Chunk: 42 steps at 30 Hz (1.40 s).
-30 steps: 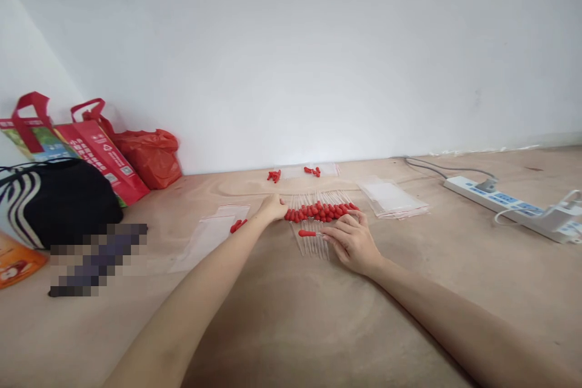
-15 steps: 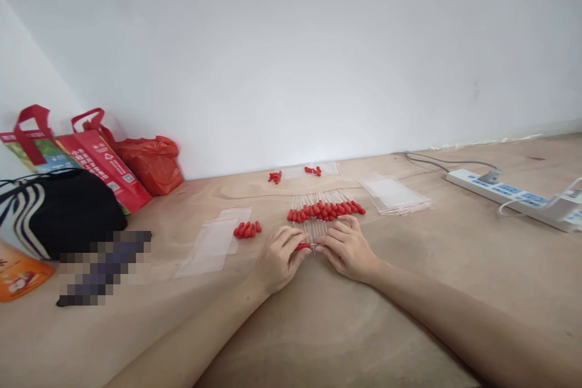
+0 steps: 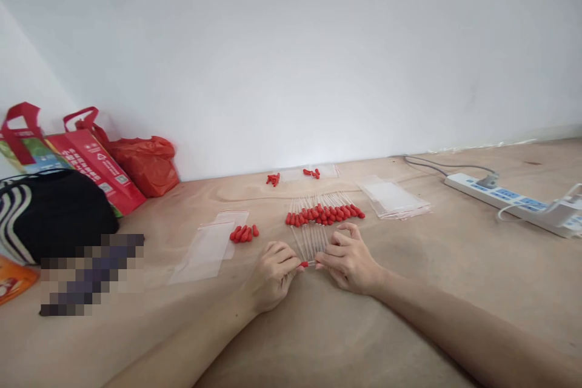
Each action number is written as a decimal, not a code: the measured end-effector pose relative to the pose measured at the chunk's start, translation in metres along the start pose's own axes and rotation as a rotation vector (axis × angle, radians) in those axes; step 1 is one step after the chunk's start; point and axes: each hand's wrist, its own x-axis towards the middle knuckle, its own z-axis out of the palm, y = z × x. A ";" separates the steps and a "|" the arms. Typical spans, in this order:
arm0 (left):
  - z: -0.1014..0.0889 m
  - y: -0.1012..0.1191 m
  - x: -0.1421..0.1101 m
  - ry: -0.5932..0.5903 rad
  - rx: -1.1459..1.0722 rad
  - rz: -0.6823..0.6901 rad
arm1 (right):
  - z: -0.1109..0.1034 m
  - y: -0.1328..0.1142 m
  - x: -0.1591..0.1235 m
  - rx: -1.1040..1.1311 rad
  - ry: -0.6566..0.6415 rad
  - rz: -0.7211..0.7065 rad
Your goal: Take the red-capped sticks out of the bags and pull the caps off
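Your hands are close together near the front of the tube cluster, pinching the two ends of one small piece. Your left hand (image 3: 271, 273) is closed on a red bulb (image 3: 304, 265), and your right hand (image 3: 350, 259) grips the clear tube (image 3: 311, 263) that meets it. Holding both parts close to the joint probably keeps them in line and stops the thin tube from bending; how deep the tube sits in the bulb is too small to tell.

Just beyond your fingers, bare clear tubes (image 3: 310, 241) lie side by side on the bench (image 3: 345, 339), near ends towards you, which seems to suit picking them up singly. Behind them, a row of red-headed droppers (image 3: 318, 213) lies with heads facing you and stems pointing to the wall (image 3: 318, 60), perhaps to keep capped pieces distinct from bare ones.

Loose red bulbs (image 3: 244, 233) sit to the left, within easy reach of your left hand, beside flat clear bags (image 3: 209, 248). A stack of bags (image 3: 396, 199) lies to the right, apart from the droppers. Further back are two small groups of red pieces, one on the left (image 3: 273, 179) and one on the right (image 3: 311, 173). The power strip (image 3: 502, 195) is well off to the right.
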 end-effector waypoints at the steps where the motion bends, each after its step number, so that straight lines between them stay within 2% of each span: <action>1: 0.000 0.000 0.000 0.007 -0.004 0.005 | 0.000 0.000 0.000 -0.001 0.003 0.001; 14: 0.002 -0.001 0.001 0.055 -0.028 -0.022 | -0.003 0.002 -0.001 -0.015 -0.005 0.034; 17: 0.002 -0.003 -0.001 0.033 -0.058 -0.050 | -0.005 0.004 -0.001 -0.008 -0.025 0.034; 20: 0.000 -0.009 -0.003 0.051 -0.071 -0.141 | -0.009 0.010 -0.005 0.018 -0.034 0.073; 24: -0.006 -0.013 -0.005 0.077 -0.019 -0.289 | -0.015 0.016 -0.007 0.043 0.014 0.262; 26: -0.010 -0.014 -0.003 0.054 -0.001 -0.348 | -0.013 0.015 -0.004 0.045 0.024 0.319; 28: -0.015 -0.017 0.000 0.083 0.028 -0.403 | -0.010 0.013 -0.001 0.033 0.027 0.345; 31: -0.027 -0.033 0.003 0.179 0.096 -0.483 | -0.002 0.010 0.003 0.004 0.082 0.396; 34: -0.042 -0.061 -0.002 0.244 0.130 -0.589 | 0.005 0.009 0.006 -0.005 0.126 0.423; 38: -0.056 -0.099 -0.017 0.305 0.160 -0.827 | 0.014 0.009 0.009 -0.066 0.152 0.394; 40: -0.058 -0.109 -0.023 0.274 0.160 -0.898 | 0.018 0.010 0.011 -0.106 0.161 0.367; 42: -0.057 -0.111 -0.024 0.195 0.177 -0.909 | 0.021 0.011 0.011 -0.128 0.146 0.338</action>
